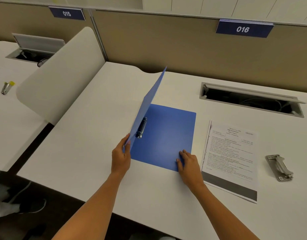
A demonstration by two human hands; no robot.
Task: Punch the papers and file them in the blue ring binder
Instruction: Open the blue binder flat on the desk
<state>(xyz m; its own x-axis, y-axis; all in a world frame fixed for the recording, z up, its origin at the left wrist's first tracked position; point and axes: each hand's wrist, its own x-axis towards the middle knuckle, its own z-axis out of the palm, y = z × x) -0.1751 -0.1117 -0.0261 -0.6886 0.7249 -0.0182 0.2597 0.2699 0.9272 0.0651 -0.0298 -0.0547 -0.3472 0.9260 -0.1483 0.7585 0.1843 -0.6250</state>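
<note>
1. Two bare hands are at work on the blue ring binder (164, 135), which lies half open in the middle of the white surface (90, 135).
2. Its back cover rests flat, while the front cover (147, 104) stands tilted up on its left side.
3. The left hand (120, 156) pinches the near corner of that raised cover, thumb on one side and fingers on the other.
4. The right hand (188, 163) lies on the near right corner of the flat cover, fingers spread loosely and closed on nothing.
5. Inside, the metal ring mechanism (142, 128) sits beside the spine; I cannot tell whether its rings are open.
6. The printed papers (230, 156) lie flat just to the right of the binder, their left edge near the right hand.
7. A grey metal hole punch (280, 168) sits further right, apart from the papers.
8. An open cable tray (251, 100) is sunk into the surface behind them, below a sign (242, 29) reading 016.
</note>
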